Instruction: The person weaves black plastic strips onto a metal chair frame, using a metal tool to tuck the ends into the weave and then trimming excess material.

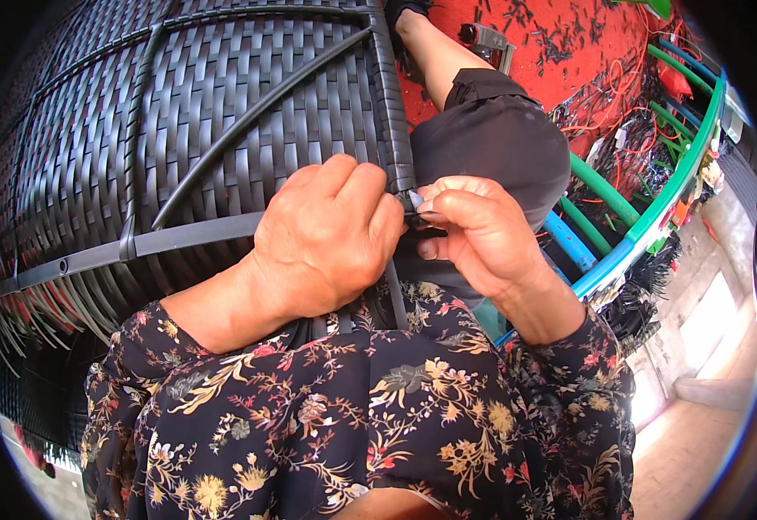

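A large black woven rattan panel [248, 130] with a framed edge lies across my lap, to the left. At its near right corner [403, 178], my left hand [331, 230] is closed in a fist, knuckles up, its fingertips hidden. A flat black strip [396, 295] hangs below that fist. Just right of the corner, my right hand [474, 230] pinches a short dark end of strip [433, 214] between thumb and forefinger. Something small and pale blue [416, 199] shows by its forefinger; its kind is unclear.
A flat black bar [196, 234] runs along the panel's near edge, with loose strip ends [45, 316] fanning out beneath. Right of my knee [491, 139] stands a green and blue tubular frame [656, 225]. The red floor covering [543, 61] is scattered with black scraps.
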Tool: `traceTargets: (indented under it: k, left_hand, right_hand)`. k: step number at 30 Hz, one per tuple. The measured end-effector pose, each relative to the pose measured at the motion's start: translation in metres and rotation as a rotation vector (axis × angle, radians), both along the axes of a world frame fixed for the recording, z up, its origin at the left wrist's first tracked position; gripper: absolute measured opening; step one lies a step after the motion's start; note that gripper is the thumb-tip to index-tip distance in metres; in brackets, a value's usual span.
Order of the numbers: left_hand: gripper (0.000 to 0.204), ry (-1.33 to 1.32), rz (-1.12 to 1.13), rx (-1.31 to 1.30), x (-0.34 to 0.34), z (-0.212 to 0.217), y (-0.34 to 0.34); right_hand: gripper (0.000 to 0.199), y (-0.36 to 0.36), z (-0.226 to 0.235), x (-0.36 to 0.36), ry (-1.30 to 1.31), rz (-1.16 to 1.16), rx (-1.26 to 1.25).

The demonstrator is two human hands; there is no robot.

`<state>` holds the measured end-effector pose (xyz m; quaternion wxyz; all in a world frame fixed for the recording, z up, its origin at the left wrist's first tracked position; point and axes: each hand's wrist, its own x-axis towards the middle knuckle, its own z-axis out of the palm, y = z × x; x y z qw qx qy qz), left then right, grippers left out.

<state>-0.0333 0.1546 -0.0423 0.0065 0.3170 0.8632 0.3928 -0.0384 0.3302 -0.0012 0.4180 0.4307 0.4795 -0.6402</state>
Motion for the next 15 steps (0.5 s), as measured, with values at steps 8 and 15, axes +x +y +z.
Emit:
traceTargets:
  k: [8,15]
  left_hand:
    - [0.026,-0.025,-0.001,0.029,0.0,-0.003,0.0]
    - [0.026,-0.003,-0.012,0.036,-0.003,-0.004,-0.002]
  right_hand:
    - [0.012,-0.011,-0.007,0.011,0.145,-0.028,0.147]
    - [0.015,-0.015,-0.019,0.023,0.336,-0.048,0.198]
